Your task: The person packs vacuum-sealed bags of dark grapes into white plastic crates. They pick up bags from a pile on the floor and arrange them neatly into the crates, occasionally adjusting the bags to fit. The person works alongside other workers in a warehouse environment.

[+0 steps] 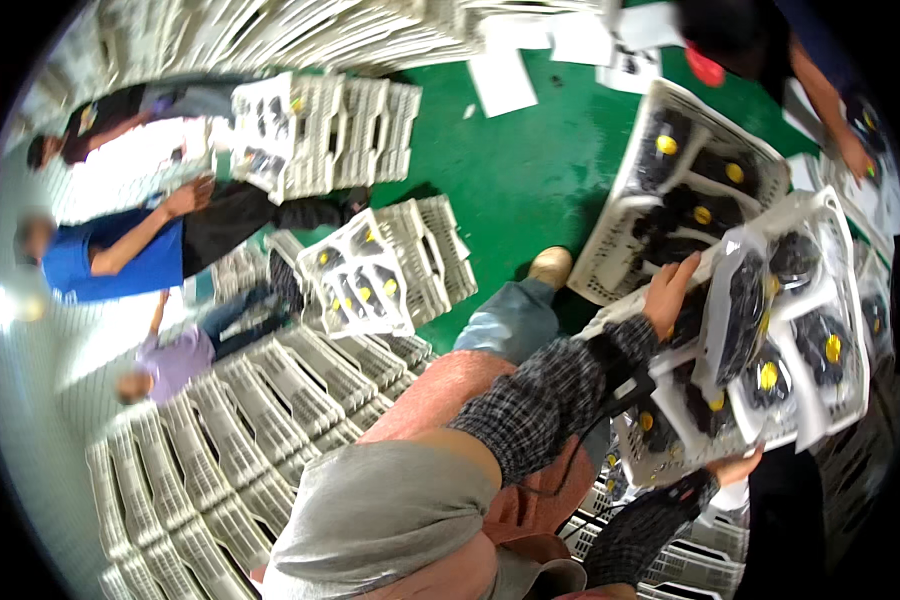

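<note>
A white plastic crate is held between my two hands, tilted in view. It carries several clear-and-white bags of dark fruit that looks like black grapes, each with a round yellow sticker. One more bag lies raised on top of the others. My left hand is closed on the crate's far-left rim, fingers over the edge. My right hand grips the near rim from below, its fingers partly hidden by the crate. Dark checked sleeves cover both forearms.
Another crate of bagged fruit sits on the green floor just beyond. A co-worker's arm reaches in at upper right. Crate stacks and rows of crates stand left, near several people. White paper sheets lie on the floor.
</note>
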`<action>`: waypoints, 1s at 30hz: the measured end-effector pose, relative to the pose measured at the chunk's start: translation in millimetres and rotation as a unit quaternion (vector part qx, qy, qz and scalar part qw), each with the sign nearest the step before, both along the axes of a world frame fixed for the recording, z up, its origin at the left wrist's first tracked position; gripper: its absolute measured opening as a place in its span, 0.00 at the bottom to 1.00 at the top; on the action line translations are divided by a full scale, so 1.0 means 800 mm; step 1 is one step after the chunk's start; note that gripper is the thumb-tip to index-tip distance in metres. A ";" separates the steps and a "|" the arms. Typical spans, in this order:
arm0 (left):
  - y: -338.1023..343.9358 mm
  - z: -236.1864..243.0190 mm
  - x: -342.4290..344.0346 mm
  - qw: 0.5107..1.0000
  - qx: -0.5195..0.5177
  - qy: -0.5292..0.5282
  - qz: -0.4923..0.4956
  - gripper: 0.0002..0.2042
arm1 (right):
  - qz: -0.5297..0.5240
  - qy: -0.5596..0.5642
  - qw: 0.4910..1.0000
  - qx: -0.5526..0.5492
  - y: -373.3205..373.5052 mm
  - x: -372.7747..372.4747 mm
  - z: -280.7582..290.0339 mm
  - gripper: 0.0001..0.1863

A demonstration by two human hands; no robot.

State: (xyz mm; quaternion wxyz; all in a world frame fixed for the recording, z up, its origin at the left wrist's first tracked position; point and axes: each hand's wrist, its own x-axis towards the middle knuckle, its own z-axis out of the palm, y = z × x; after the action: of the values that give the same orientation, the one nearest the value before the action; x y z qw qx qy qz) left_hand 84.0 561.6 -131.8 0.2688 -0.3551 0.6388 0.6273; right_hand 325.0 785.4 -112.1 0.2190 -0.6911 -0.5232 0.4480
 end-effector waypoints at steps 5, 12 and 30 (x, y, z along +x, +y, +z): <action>-0.159 0.086 0.062 0.982 0.052 -0.084 0.162 0.28 | 0.241 -0.055 0.961 0.127 -0.072 -0.036 0.115 0.23; -0.370 0.142 0.203 0.825 0.248 -0.072 0.502 0.20 | 0.473 0.134 0.871 0.004 -0.238 -0.201 0.175 0.12; -0.683 0.199 0.461 0.939 -0.044 0.058 0.337 0.26 | 0.923 0.134 0.334 0.134 -1.021 -0.290 0.206 0.15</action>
State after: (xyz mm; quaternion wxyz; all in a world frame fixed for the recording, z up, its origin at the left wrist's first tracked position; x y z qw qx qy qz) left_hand 452.7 15.6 27.8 -0.0119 -0.5239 0.5236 0.6717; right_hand 93.3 -31.5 52.7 -0.1777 0.3418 -0.8434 0.3745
